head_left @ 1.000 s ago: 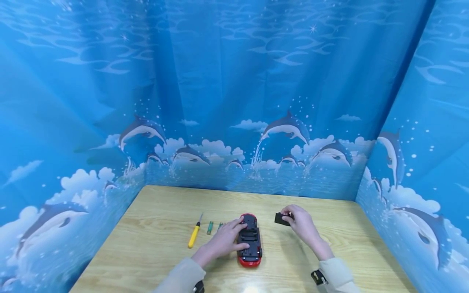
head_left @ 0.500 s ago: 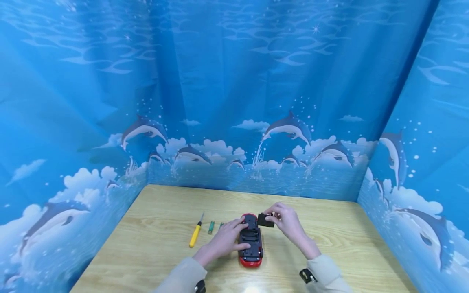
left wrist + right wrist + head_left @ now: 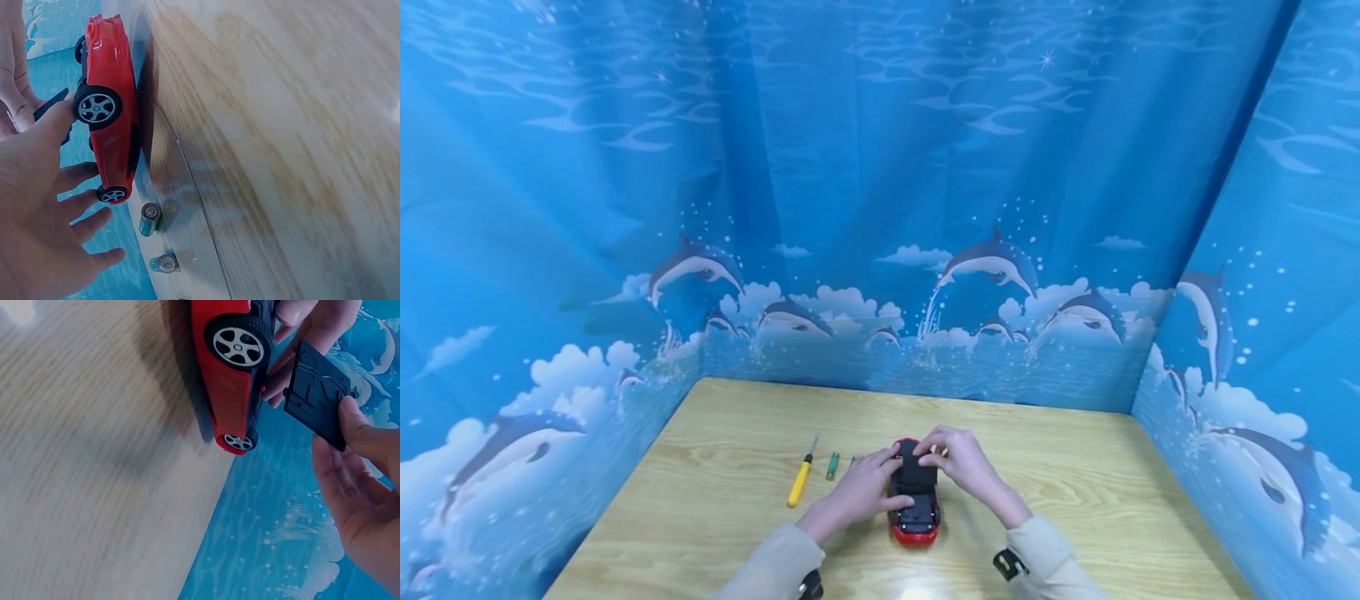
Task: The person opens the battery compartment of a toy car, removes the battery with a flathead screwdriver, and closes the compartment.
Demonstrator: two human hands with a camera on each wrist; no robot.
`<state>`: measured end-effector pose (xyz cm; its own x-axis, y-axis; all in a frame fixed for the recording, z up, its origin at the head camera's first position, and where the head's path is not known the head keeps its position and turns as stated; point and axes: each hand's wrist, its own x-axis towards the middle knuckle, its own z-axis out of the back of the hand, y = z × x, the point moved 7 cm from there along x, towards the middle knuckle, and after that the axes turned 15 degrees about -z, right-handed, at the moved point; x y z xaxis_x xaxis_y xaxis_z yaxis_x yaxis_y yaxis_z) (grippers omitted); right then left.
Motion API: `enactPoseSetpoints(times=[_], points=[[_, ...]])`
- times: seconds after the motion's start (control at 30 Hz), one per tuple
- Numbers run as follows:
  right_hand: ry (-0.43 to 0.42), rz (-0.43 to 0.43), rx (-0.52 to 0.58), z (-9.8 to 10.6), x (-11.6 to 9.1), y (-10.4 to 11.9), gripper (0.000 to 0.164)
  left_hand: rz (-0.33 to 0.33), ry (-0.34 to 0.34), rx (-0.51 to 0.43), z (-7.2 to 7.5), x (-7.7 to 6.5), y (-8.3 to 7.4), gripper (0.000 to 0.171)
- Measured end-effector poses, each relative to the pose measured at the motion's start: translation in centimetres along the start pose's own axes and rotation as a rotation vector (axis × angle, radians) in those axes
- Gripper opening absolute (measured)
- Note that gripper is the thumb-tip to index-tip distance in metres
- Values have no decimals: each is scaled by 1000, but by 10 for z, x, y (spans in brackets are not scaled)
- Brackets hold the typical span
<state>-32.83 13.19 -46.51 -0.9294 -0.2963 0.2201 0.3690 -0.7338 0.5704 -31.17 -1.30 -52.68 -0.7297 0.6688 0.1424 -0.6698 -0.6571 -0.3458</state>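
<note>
A red toy car (image 3: 916,536) lies upside down on the table, its black underside up; in the left wrist view the car (image 3: 111,62) shows its side and wheels. My left hand (image 3: 863,492) rests on the underside, thumb and fingers spread and fairly straight across it. Between thumb and fingers, my right hand (image 3: 369,503) pinches a flat black battery cover (image 3: 315,394) by one edge. It is tilted just above the car, apart from it in the right wrist view. In the head view the cover (image 3: 919,473) hides the battery compartment.
Left of the car lie two green batteries, one battery (image 3: 832,466) in plain sight and another battery (image 3: 853,459) partly behind my left hand. A yellow-handled screwdriver (image 3: 799,484) lies further left. A blue dolphin-print curtain (image 3: 865,208) stands behind the wooden table (image 3: 722,467).
My right hand has carried the battery cover leftward, from beside the car to over its underside. The left hand has stayed on the car.
</note>
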Motion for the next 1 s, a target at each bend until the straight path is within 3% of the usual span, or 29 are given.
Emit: enactPoseSetpoints(times=[0.3,0.7,1.0], points=[[36,-15,-2,-9,1,-2,7,-8,47,-41,-2,-4,-2,94],[48,40,-27,-19,3,-2,8,-24,12,-26,-2,-3,-5,111],[97,-25,-15,-25,4,-9,8,20,-18,-97,-2,-3,0,121]])
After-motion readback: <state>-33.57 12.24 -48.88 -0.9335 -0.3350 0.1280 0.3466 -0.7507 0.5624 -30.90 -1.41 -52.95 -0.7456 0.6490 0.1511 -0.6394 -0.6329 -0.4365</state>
